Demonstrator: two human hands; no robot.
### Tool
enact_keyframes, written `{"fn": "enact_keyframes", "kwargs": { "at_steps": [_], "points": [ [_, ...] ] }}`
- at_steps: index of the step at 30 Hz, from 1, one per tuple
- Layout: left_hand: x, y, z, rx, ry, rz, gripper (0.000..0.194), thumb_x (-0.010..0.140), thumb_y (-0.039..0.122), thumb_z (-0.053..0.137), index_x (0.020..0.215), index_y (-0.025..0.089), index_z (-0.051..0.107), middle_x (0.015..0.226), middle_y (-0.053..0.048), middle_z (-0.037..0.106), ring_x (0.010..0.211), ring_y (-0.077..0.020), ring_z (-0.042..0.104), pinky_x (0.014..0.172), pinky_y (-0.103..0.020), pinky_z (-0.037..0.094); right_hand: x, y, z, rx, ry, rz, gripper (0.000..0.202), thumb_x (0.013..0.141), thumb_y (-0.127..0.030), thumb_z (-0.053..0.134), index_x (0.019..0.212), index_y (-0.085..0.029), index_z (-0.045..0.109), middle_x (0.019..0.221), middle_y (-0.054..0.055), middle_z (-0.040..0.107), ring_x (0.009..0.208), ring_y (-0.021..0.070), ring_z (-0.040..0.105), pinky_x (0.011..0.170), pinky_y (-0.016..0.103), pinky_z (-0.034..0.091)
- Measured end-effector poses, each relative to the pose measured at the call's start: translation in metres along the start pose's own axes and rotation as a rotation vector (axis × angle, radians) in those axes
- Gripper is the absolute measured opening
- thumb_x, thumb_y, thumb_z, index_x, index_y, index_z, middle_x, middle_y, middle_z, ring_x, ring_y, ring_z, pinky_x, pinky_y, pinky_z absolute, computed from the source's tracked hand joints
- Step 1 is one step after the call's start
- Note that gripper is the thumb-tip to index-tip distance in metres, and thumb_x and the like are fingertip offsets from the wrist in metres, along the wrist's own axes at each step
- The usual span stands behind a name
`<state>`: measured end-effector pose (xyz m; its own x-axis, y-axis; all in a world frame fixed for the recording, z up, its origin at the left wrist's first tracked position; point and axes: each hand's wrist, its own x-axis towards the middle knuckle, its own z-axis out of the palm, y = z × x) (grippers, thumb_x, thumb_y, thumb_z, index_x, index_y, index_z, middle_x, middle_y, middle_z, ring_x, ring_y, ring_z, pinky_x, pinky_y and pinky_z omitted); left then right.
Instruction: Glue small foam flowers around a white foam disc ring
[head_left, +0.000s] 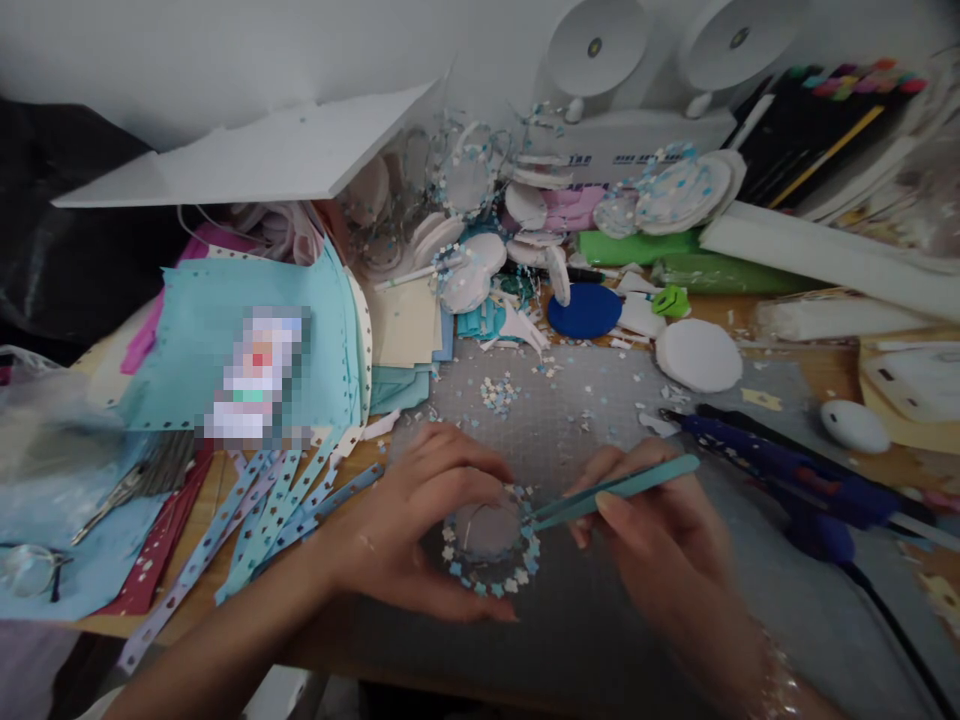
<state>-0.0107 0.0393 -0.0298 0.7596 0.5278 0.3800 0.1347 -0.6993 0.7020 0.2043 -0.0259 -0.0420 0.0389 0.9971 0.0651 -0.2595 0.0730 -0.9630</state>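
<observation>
My left hand (409, 520) holds a small round white disc (487, 535) ringed with tiny blue and white paper flowers, just above the grey cutting mat (570, 420). My right hand (660, 530) grips teal tweezers (615, 490) whose tips touch the disc's upper right rim. Both hands sit close together near the front edge of the table.
A dark blue glue gun (787, 480) lies to the right with its cord running off. Punched blue paper strips (277, 510) and scissors (120, 495) lie at left. Foam discs (697, 355), a blue disc (585, 312), loose flower confetti (499, 390) and paper stacks crowd the back.
</observation>
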Motion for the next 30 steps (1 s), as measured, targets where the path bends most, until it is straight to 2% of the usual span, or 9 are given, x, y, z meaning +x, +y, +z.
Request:
{"fn": "enact_keyframes", "kwargs": {
  "at_steps": [6, 12, 20, 22, 26, 30],
  "points": [
    [0.0, 0.0, 0.0, 0.003, 0.018, 0.015, 0.065, 0.063, 0.046, 0.084, 0.112, 0.021, 0.049, 0.109, -0.01, 0.064, 0.098, -0.0256, 0.06, 0.086, -0.039, 0.041, 0.005, -0.006, 0.0, 0.037, 0.044, 0.129, 0.012, 0.09, -0.026, 0.058, 0.078, -0.028, 0.055, 0.075, 0.0, 0.056, 0.056, 0.0152, 0.056, 0.045, 0.028, 0.049],
    [0.0, 0.0, 0.0, 0.0, 0.005, 0.017, 0.065, 0.063, 0.045, 0.083, 0.114, 0.021, 0.049, 0.109, -0.011, 0.064, 0.097, -0.0258, 0.06, 0.084, -0.04, 0.042, 0.0, -0.005, -0.002, -0.043, 0.025, 0.07, 0.009, 0.091, -0.024, 0.057, 0.084, -0.031, 0.058, 0.082, 0.001, 0.057, 0.06, 0.0157, 0.057, 0.049, 0.031, 0.05],
    [-0.001, -0.002, 0.0, -0.029, 0.007, 0.013, 0.068, 0.063, 0.046, 0.083, 0.116, 0.021, 0.048, 0.109, -0.012, 0.064, 0.098, -0.0266, 0.06, 0.085, -0.041, 0.042, 0.001, -0.01, -0.001, -0.076, 0.043, 0.037, 0.009, 0.089, -0.024, 0.059, 0.084, -0.031, 0.058, 0.08, 0.001, 0.06, 0.06, 0.0159, 0.058, 0.05, 0.03, 0.052],
    [-0.001, -0.002, 0.0, -0.047, 0.013, 0.005, 0.066, 0.065, 0.047, 0.081, 0.117, 0.022, 0.049, 0.11, -0.012, 0.064, 0.098, -0.0268, 0.06, 0.085, -0.041, 0.043, 0.004, -0.01, -0.001, -0.012, 0.084, 0.06, 0.009, 0.087, -0.025, 0.061, 0.08, -0.03, 0.059, 0.077, 0.001, 0.06, 0.058, 0.0151, 0.057, 0.049, 0.029, 0.051],
    [-0.001, 0.0, -0.001, -0.082, 0.023, -0.002, 0.064, 0.068, 0.046, 0.078, 0.119, 0.02, 0.05, 0.11, -0.012, 0.064, 0.1, -0.0271, 0.059, 0.087, -0.042, 0.044, 0.014, -0.011, -0.005, 0.145, 0.251, 0.206, 0.012, 0.078, -0.031, 0.069, 0.073, -0.028, 0.06, 0.073, 0.0, 0.057, 0.056, 0.0133, 0.054, 0.048, 0.027, 0.049],
    [-0.001, 0.001, -0.002, -0.123, 0.006, -0.004, 0.066, 0.07, 0.042, 0.076, 0.125, 0.019, 0.049, 0.111, -0.013, 0.064, 0.102, -0.0282, 0.059, 0.089, -0.044, 0.045, 0.022, -0.013, -0.012, 0.138, 0.375, 0.296, 0.009, 0.071, -0.035, 0.073, 0.074, -0.03, 0.066, 0.07, 0.0, 0.057, 0.058, 0.0142, 0.055, 0.052, 0.028, 0.052]
  ]
}}
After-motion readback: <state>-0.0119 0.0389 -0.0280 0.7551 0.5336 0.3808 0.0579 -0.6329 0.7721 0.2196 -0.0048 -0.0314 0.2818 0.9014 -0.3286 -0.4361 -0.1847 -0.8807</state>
